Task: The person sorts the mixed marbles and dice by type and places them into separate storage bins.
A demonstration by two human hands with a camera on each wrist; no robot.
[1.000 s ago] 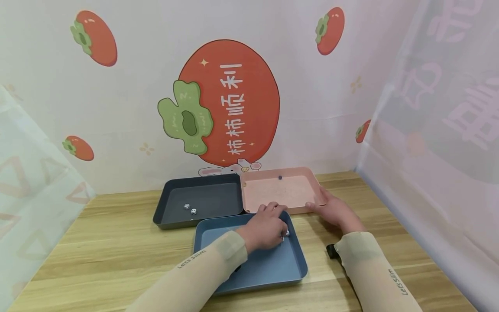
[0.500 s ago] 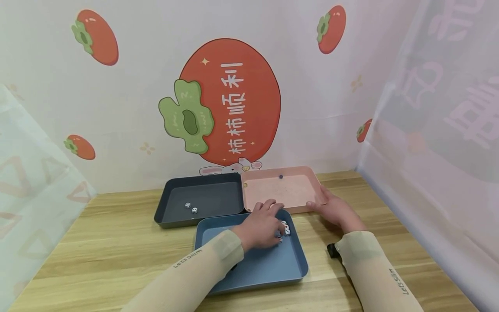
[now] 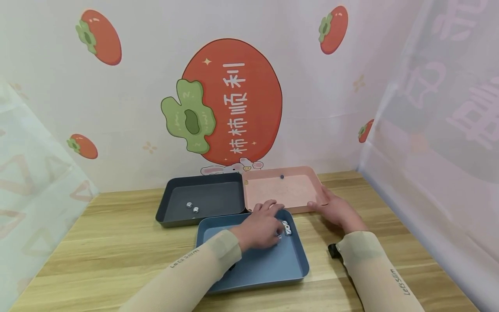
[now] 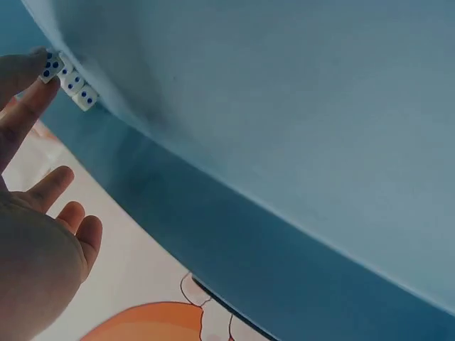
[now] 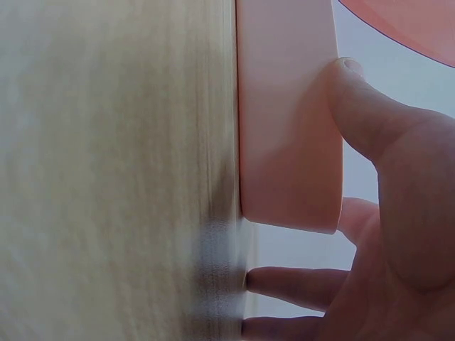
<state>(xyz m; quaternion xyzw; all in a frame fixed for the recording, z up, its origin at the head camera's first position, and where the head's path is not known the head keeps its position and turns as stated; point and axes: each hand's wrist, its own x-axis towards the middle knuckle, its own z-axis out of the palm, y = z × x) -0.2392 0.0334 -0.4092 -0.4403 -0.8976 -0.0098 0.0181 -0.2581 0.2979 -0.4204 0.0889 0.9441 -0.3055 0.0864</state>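
Observation:
My left hand (image 3: 260, 227) is over the blue tray (image 3: 269, 271), pinching a white die (image 4: 51, 65) with blue pips between thumb and forefinger. The other fingers of that hand spread away from the die. Beside the pinched die, a short row of white dice (image 3: 287, 228) lies along the tray's right wall, and the left wrist view shows the same row up close. At the near right corner of the pink tray (image 3: 280, 193), my right hand (image 3: 333, 208) holds on with the thumb over the rim and the forefinger round the side. Its lower fingers reach down to the table.
A dark grey tray (image 3: 224, 199) stands back left, with white dice (image 3: 192, 207) in it. Inside the pink tray are a small dark blue piece (image 3: 282, 177) and a small yellowish piece (image 3: 246, 182). All three trays stand close together on the wooden table (image 3: 113, 242), before a printed cloth backdrop (image 3: 132, 99).
My left hand has drawn slightly left, away from the row of dice, so more of the row shows. The right hand stays on the pink tray's corner.

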